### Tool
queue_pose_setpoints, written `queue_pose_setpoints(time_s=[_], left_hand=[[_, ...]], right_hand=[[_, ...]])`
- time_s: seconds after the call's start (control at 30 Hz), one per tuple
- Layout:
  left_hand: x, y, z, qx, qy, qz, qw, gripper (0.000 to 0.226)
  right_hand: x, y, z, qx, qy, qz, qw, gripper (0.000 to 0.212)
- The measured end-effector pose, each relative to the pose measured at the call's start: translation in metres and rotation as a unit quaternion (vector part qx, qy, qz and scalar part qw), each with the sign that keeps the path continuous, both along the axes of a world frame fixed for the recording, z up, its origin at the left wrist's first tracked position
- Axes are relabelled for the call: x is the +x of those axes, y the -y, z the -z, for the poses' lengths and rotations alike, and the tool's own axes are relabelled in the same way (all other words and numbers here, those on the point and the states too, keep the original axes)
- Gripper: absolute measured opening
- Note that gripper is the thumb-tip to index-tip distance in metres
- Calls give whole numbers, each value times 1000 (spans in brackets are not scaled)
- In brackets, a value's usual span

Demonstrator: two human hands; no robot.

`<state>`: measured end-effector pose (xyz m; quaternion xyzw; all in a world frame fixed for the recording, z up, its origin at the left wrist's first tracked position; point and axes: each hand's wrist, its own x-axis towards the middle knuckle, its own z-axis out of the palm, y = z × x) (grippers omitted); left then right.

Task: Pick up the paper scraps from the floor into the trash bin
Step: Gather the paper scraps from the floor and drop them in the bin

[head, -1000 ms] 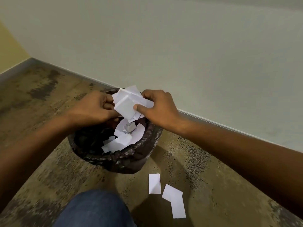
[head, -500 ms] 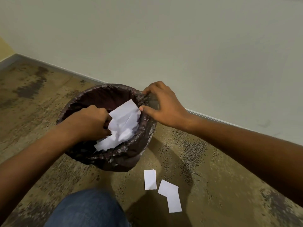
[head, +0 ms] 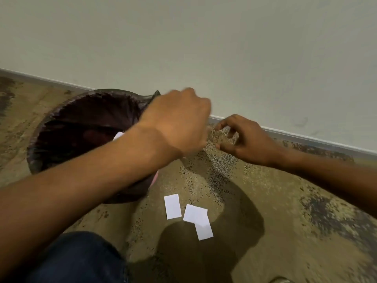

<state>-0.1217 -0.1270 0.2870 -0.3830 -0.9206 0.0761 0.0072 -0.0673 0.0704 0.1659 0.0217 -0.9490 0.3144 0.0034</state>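
Observation:
The trash bin (head: 61,119), lined with a black bag, stands by the wall at the left, and a corner of a white scrap (head: 118,136) shows inside it. My left hand (head: 177,123) hovers blurred over the bin's right rim, back up, with its fingers curled under and hidden. My right hand (head: 244,139) is right of the bin, above the floor, with fingers spread and nothing in them. Three white paper scraps lie on the floor in front of the bin: one (head: 172,206) alone, two others (head: 194,213) (head: 204,230) overlapping.
A grey wall and skirting (head: 306,137) run behind the bin. The floor (head: 285,221) is mottled brown with dark patches. My knee in blue jeans (head: 77,260) is at the bottom left.
My left hand has come up out of the bin and swung right, leaving the papers inside. My right hand has let go of the rim and moved right. The view has shifted right.

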Motion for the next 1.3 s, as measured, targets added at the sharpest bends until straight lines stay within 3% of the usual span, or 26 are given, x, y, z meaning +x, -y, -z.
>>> queue_pose_setpoints(time_s=[0.17,0.4,0.6,0.73,0.8,0.93,1.07,1.2,1.3], left_hand=[[-2,-53,66,-50,115,68,990,38],[-12,-58,171,-118,224,-32,967,23],[17,-5,271,-156,329,-224,904,90],[29,19,304,-99,362,-389,841,106],[35,21,312,-79,322,-434,838,101],[41,21,311,18,289,-514,808,84],[38,22,310,73,342,-562,749,112],[39,25,307,104,362,-559,738,116],[37,26,310,130,375,-559,728,101]], right_hand=[[55,4,55,-38,65,37,997,47],[104,35,139,-109,159,101,976,59],[128,76,189,-33,213,92,972,86],[132,95,201,23,247,62,967,98],[130,96,204,48,259,48,963,100],[126,95,210,72,263,36,961,92],[126,93,212,75,260,34,962,86],[124,91,213,71,250,27,965,71],[123,90,212,36,234,31,971,51]])
